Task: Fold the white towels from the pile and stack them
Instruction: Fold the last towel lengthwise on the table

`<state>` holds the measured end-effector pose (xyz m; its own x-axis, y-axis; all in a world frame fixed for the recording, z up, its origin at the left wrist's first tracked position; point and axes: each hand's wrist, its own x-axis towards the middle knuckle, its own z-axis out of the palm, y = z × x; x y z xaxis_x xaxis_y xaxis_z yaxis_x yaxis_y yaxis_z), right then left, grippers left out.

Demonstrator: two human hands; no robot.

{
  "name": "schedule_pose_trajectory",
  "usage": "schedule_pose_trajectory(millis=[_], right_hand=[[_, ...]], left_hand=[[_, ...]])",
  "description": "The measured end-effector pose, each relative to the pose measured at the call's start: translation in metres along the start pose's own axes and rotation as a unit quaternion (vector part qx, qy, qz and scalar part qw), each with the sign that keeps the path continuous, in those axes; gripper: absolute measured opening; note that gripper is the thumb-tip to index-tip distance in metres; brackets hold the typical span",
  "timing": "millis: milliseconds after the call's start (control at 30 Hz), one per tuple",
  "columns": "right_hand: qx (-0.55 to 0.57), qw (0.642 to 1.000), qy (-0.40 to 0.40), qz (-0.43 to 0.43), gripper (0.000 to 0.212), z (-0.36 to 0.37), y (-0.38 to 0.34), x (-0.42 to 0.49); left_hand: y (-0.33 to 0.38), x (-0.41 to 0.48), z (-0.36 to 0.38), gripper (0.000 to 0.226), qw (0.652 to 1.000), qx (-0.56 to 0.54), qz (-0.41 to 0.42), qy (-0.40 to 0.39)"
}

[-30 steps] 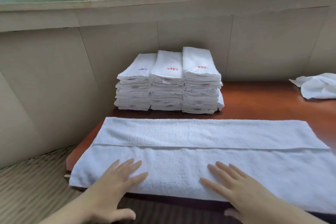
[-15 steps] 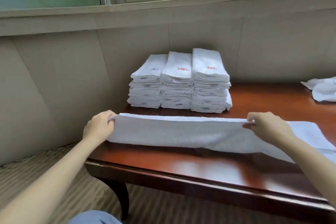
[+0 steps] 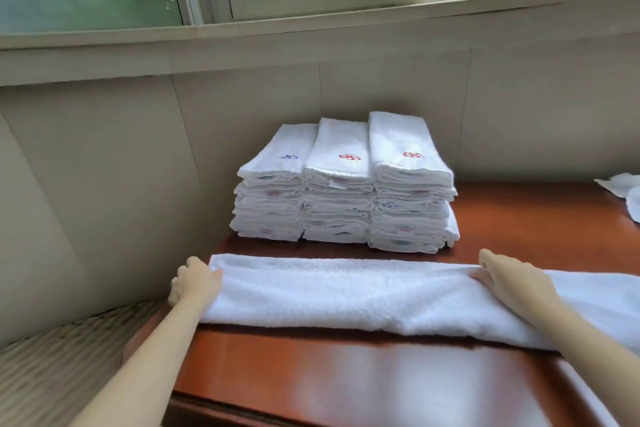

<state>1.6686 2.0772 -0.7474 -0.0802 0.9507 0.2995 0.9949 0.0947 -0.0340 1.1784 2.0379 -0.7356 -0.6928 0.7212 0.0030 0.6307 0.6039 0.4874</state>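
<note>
A long white towel point(image 3: 346, 291) lies folded lengthwise across the red-brown wooden table point(image 3: 329, 381), reaching past the right edge of view. My left hand point(image 3: 194, 282) grips its left end with curled fingers. My right hand point(image 3: 509, 279) pinches the towel's far edge further right. Behind the towel, against the wall, three side-by-side stacks of folded white towels point(image 3: 343, 184) stand, the top ones showing small blue and red embroidered marks.
A loose pile of unfolded white towels point(image 3: 623, 191) lies at the table's far right edge of view. A beige panelled wall point(image 3: 104, 184) and a window sill close off the back. Left of the table is striped carpet point(image 3: 52, 367).
The towel's near half was lifted from the front edge and carried over to the far side; it is now a narrower strip lying further back, both hands holding it at its far edge.
</note>
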Motion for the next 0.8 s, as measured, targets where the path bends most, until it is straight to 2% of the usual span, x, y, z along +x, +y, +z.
schedule_pose_trajectory(millis=[100, 200, 267, 333, 400, 467, 567, 667, 700, 800], right_hand=[[-0.013, 0.999, -0.027, -0.011, 0.007, 0.002, 0.002, -0.005], [-0.110, 0.992, -0.064, 0.014, 0.017, -0.009, 0.020, -0.020], [-0.145, 0.982, -0.099, 0.064, 0.020, -0.025, 0.040, -0.031], [-0.140, 0.975, -0.129, 0.118, 0.026, -0.043, 0.063, -0.036], [-0.134, 0.966, -0.128, 0.179, 0.020, -0.065, 0.080, -0.034], [-0.128, 0.960, -0.105, 0.224, 0.019, -0.083, 0.093, -0.028], [-0.095, 0.954, -0.093, 0.270, 0.017, -0.081, 0.105, -0.026], [-0.004, 0.945, -0.072, 0.318, 0.017, -0.047, 0.107, -0.039], [0.024, 0.943, -0.042, 0.329, 0.018, -0.036, 0.106, -0.045], [0.053, 0.939, 0.065, 0.335, 0.022, -0.024, 0.106, -0.053]], left_hand=[[-0.007, 0.007, -0.001, 0.054, 0.999, 0.013, -0.010, -0.036], [-0.008, 0.011, -0.007, 0.050, 0.997, 0.039, 0.014, -0.064], [-0.004, 0.009, -0.009, 0.047, 0.997, 0.068, 0.007, -0.021], [0.002, 0.006, -0.008, 0.043, 0.992, 0.110, 0.011, 0.063], [0.012, 0.000, 0.000, 0.037, 0.984, 0.130, 0.029, 0.114], [0.030, -0.011, 0.013, 0.033, 0.984, 0.129, 0.039, 0.120], [0.078, -0.042, 0.034, 0.042, 0.981, 0.149, 0.106, 0.067], [0.126, -0.090, 0.073, 0.058, 0.969, 0.096, 0.218, -0.060], [0.135, -0.105, 0.088, 0.060, 0.959, 0.116, 0.244, -0.089], [0.143, -0.117, 0.108, 0.062, 0.935, 0.182, 0.288, -0.097]])
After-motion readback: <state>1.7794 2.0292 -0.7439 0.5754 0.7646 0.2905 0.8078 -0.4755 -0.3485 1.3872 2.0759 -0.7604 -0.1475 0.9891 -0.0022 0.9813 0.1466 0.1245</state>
